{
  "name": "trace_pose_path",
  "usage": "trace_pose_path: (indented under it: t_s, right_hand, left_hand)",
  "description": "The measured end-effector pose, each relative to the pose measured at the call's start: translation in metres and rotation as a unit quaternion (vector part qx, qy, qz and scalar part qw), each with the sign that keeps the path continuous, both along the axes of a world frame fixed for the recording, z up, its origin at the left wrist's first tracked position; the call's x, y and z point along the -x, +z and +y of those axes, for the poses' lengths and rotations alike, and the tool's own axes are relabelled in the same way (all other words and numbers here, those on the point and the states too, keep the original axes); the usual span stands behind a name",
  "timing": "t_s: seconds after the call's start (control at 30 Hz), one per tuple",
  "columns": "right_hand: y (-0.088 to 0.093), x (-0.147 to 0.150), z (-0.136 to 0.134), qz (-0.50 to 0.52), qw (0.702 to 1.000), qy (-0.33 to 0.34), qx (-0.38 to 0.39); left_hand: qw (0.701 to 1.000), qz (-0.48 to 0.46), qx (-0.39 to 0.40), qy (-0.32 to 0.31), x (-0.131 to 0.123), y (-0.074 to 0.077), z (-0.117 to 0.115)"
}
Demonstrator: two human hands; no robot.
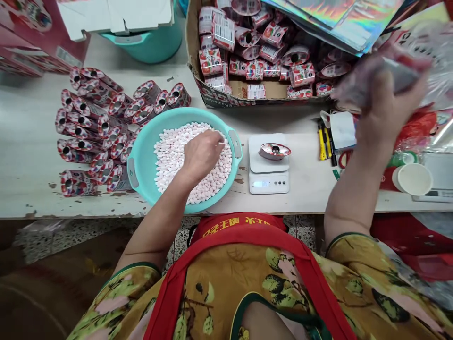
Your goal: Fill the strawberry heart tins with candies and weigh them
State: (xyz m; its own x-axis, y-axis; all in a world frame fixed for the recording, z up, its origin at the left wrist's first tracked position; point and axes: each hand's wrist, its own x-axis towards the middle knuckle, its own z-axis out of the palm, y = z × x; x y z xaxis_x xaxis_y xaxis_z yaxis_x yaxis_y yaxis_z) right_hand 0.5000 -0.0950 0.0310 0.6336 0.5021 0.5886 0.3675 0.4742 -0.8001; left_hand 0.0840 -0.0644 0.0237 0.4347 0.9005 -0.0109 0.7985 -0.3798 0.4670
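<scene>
Over a turquoise basin filled with small white and pale pink candies, my left hand is closed, its fingertips curled down near the candies. Whatever it holds is hidden. My right hand is raised at the right and grips a blurred packet in clear plastic, pinkish with a grey patch. Between the hands stands a small white digital scale with a lit display. One oval container with a round hole in its top rests on the scale pan.
Left of the basin stand several similar oval containers. A cardboard box of printed containers is at the back, with shiny sheets over its corner. Yellow cutters and a paper cup lie at the right.
</scene>
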Motion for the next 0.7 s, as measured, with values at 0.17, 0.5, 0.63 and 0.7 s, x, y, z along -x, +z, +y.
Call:
trace_pose_path:
  t_s: [0.17,0.5,0.63,0.7]
  right_hand:
    - [-0.063,0.025,-0.131,0.252,0.962,-0.081,0.071]
    - [-0.098,0.092,-0.164,0.415,0.896,-0.021,0.156]
    - [-0.096,0.103,-0.158,0.439,0.881,0.048,0.173]
    - [-0.094,0.106,-0.158,0.448,0.873,0.060,0.182]
  left_hand:
    - [0.990,0.061,0.130,0.005,0.044,-0.017,-0.001]
    - [0.998,-0.031,0.061,0.001,0.024,0.010,-0.002]
    - [0.984,-0.053,0.001,-0.170,-0.056,0.011,-0.014]
    - [0.973,0.005,-0.024,-0.230,-0.095,0.003,-0.016]
